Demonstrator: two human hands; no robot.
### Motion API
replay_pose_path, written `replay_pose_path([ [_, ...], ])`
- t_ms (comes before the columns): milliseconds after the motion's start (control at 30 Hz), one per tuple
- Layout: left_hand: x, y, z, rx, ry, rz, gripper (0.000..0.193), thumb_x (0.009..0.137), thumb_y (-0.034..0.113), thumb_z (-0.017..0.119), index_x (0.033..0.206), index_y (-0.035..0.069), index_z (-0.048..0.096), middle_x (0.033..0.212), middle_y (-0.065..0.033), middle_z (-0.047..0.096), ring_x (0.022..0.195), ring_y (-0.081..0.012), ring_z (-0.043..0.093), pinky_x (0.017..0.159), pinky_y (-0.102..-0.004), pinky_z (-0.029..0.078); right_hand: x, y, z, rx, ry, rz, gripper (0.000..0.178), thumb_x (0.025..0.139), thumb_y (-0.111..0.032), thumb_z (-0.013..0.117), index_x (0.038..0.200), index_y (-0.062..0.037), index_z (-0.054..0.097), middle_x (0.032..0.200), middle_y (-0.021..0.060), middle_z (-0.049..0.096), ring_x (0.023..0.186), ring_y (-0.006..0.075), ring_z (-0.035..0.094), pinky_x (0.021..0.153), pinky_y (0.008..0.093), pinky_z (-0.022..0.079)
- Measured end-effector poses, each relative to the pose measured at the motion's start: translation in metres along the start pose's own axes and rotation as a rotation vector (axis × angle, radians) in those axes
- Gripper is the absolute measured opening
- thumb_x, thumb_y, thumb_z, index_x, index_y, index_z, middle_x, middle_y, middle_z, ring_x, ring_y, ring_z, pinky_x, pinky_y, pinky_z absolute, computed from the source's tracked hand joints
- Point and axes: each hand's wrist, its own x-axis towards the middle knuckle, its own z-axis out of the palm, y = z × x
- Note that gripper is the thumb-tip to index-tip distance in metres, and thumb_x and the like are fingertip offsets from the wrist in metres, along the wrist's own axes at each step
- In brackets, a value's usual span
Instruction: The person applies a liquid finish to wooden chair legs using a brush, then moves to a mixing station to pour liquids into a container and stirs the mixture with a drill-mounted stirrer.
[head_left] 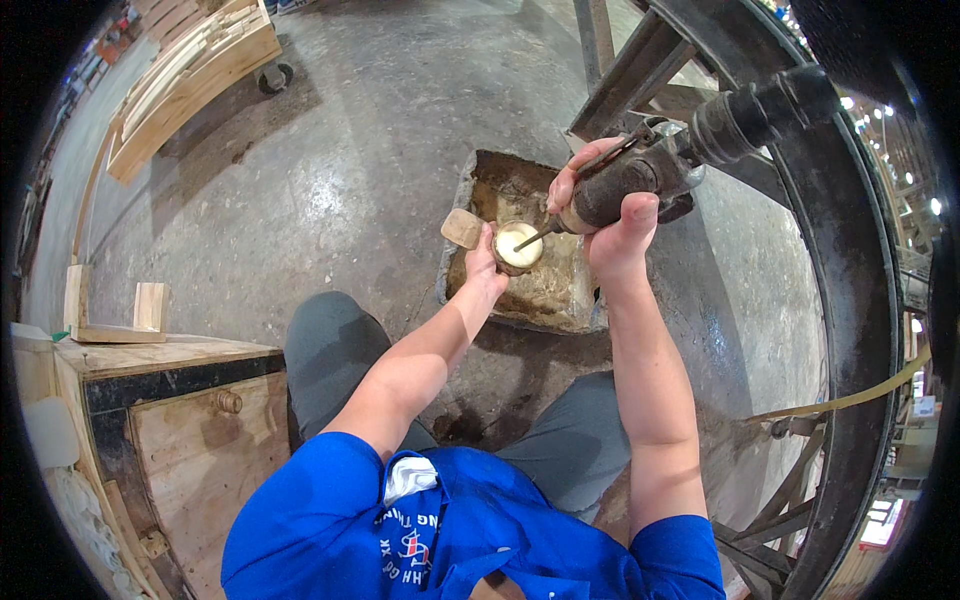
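My left hand (484,262) is closed around the side of a small round cup (518,262) with creamy white stuff in it. A rounded wooden block (461,228) sticks out beside those fingers; whether it is joined to the cup I cannot tell. My right hand (618,235) grips a dark hand-held power tool (625,185) with a thick black rear end. Its thin metal tip (535,240) points down to the left and reaches into the cup. Beneath both hands lies a worn, stained rectangular tub (560,318) on the floor.
At my left stands a wooden cabinet (210,420) with a round knob. Farther back is a wheeled wooden cart (195,100) loaded with strips. A heavy dark metal frame (850,300) curves along my right, with a yellowish strap (850,402) across it. Concrete floor (370,140) surrounds the tub.
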Motion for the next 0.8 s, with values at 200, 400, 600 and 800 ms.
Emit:
replay_pose_path([
  [200, 0.0005, 0.0000, -0.0014, 0.004, -0.006, -0.006, 0.032, 0.088, 0.026, 0.057, 0.109, 0.002, 0.055, 0.103, -0.0068, 0.060, 0.090, -0.0215, 0.060, 0.077, -0.0401, 0.052, 0.0012, 0.0015, 0.0029, -0.017, 0.004, -0.019, 0.080, 0.063, -0.075, 0.058, 0.093, -0.0010, 0.049, 0.063, 0.0091, 0.053, 0.058, 0.0191, 0.054, 0.056, 0.0310, 0.045],
  [400, -0.0018, 0.0026, -0.0003, 0.016, -0.007, -0.002, 0.032, 0.088, 0.026, 0.057, 0.110, 0.002, 0.054, 0.105, -0.0068, 0.059, 0.092, -0.0212, 0.059, 0.078, -0.0394, 0.051, 0.0013, 0.0019, 0.0036, -0.006, -0.017, -0.015, 0.079, 0.064, -0.074, 0.058, 0.093, -0.0012, 0.049, 0.063, 0.0092, 0.053, 0.058, 0.0191, 0.054, 0.055, 0.0310, 0.045],
  [600, -0.0053, 0.0043, 0.0021, 0.022, 0.015, 0.011, 0.030, 0.089, 0.025, 0.055, 0.110, 0.002, 0.054, 0.104, -0.0072, 0.059, 0.092, -0.0216, 0.059, 0.078, -0.0391, 0.051, 0.0010, 0.0027, 0.0035, 0.013, -0.022, -0.021, 0.078, 0.064, -0.073, 0.058, 0.094, -0.0014, 0.049, 0.063, 0.0094, 0.053, 0.058, 0.0191, 0.053, 0.056, 0.0314, 0.045],
  [800, -0.0038, 0.0027, 0.0007, 0.028, 0.012, 0.003, 0.031, 0.089, 0.025, 0.056, 0.109, 0.002, 0.055, 0.104, -0.0068, 0.060, 0.090, -0.0216, 0.060, 0.077, -0.0387, 0.052, -0.0001, 0.0006, 0.0024, 0.016, -0.010, -0.006, 0.078, 0.064, -0.073, 0.058, 0.094, -0.0014, 0.049, 0.063, 0.0093, 0.053, 0.057, 0.0194, 0.053, 0.057, 0.0319, 0.045],
])
